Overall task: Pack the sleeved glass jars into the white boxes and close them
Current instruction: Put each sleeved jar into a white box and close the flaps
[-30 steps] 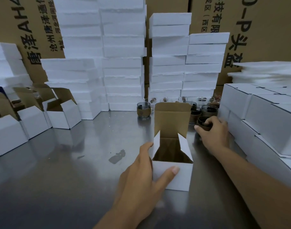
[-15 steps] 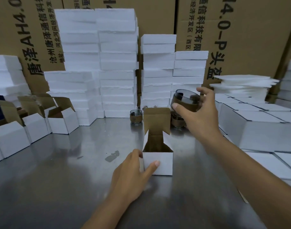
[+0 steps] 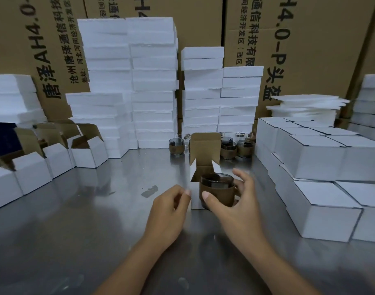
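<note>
Now R hand (image 3: 235, 203) grips jar (image 3: 216, 189) just over box (image 3: 205, 150).

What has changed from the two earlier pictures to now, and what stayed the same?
The right hand took a jar from the group behind the box, lifted it high, then brought it down; it now holds it low before the open box. The left hand stayed on the box's left side. The lid stayed upright, the other jars at the back.

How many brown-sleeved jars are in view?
4 sleeved jars clearly: one in the right hand at the open box, one left of its flap, two right. Others behind may be hidden.
</note>
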`<state>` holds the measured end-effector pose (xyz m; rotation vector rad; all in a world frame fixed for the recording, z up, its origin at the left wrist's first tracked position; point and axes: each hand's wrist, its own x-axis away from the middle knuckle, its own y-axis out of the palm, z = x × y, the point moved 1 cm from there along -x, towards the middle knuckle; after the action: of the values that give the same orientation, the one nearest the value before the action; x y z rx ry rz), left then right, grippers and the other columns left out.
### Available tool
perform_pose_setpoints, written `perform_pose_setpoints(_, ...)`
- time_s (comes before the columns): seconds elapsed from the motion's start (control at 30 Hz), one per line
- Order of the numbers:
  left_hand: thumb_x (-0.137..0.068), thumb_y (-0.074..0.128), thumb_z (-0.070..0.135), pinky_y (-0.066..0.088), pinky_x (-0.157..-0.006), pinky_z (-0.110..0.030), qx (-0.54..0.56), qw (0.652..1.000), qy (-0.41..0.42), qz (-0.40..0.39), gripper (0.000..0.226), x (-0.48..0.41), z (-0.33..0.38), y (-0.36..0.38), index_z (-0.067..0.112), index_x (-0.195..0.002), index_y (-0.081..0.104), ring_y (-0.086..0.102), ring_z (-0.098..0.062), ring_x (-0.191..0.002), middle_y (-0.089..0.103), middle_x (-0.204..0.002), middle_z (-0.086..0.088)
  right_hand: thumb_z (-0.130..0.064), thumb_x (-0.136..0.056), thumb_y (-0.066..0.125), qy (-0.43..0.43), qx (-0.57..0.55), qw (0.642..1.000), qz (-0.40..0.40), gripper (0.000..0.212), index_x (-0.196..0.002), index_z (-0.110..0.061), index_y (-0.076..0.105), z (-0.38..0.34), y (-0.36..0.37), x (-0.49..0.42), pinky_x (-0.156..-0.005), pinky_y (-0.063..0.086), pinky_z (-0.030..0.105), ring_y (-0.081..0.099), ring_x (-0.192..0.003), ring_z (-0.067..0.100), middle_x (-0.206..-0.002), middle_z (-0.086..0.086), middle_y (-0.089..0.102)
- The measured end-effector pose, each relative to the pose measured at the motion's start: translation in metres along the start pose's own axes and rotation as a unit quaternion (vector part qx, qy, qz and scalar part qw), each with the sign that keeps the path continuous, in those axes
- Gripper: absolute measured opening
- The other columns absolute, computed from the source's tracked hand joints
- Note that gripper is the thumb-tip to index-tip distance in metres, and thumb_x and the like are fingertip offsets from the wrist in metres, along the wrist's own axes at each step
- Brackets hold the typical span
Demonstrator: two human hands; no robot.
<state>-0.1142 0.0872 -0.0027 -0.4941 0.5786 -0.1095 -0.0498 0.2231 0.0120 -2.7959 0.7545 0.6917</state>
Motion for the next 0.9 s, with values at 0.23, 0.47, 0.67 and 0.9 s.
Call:
perform_pose_setpoints(0.23,-0.084,0.034,0.056,0.056,-0.070,-0.028,0.138,0.978,-0.056,-0.149,0.050,0.008,0.006,0.001,0.025,-0.112,0.061,0.065,-0.019,-0.076,0.067,-0.095,0.002,-0.059,-0.046,0.072,0.046,-0.023,0.998,-0.032,0.068,-0.104,-0.038,0.045,0.005,0.001,0.000,-0.068,0.047,0.006,0.062,-0.091,-0.002,-0.103,-0.017,0.062)
perform_pose_setpoints(0.47,-0.080,0.038,0.059,0.051,-0.068,-0.024,0.197,0.962,-0.071,-0.174,0.049,0.007,0.005,0.002,0.025,-0.105,0.063,0.066,-0.013,-0.076,0.067,-0.091,0.007,-0.044,-0.053,0.078,0.055,-0.071,0.993,-0.078,0.063,-0.107,-0.029,0.047,0.009,0.003,0.000,-0.064,0.045,0.005,0.063,-0.084,-0.008,-0.103,-0.007,0.065)
perform_pose_setpoints(0.67,-0.078,0.039,0.060,0.049,-0.068,-0.025,0.211,0.959,-0.080,-0.174,0.044,0.005,0.003,0.004,0.027,-0.096,0.061,0.061,-0.010,-0.070,0.068,-0.093,-0.005,-0.045,-0.055,0.079,0.063,-0.046,0.993,-0.087,0.069,-0.114,-0.031,0.047,0.010,0.004,0.000,-0.065,0.044,0.003,0.056,-0.087,-0.015,-0.106,-0.013,0.060)
perform_pose_setpoints(0.9,-0.079,0.043,0.056,0.049,-0.066,-0.026,0.237,0.953,-0.083,-0.171,0.044,0.005,0.004,0.003,0.023,-0.102,0.059,0.062,-0.011,-0.070,0.064,-0.086,0.005,-0.029,-0.065,0.082,0.080,-0.064,0.993,-0.063,0.061,-0.119,-0.023,0.055,0.016,0.003,0.000,-0.071,0.049,0.009,0.064,-0.091,-0.002,-0.105,-0.008,0.067)
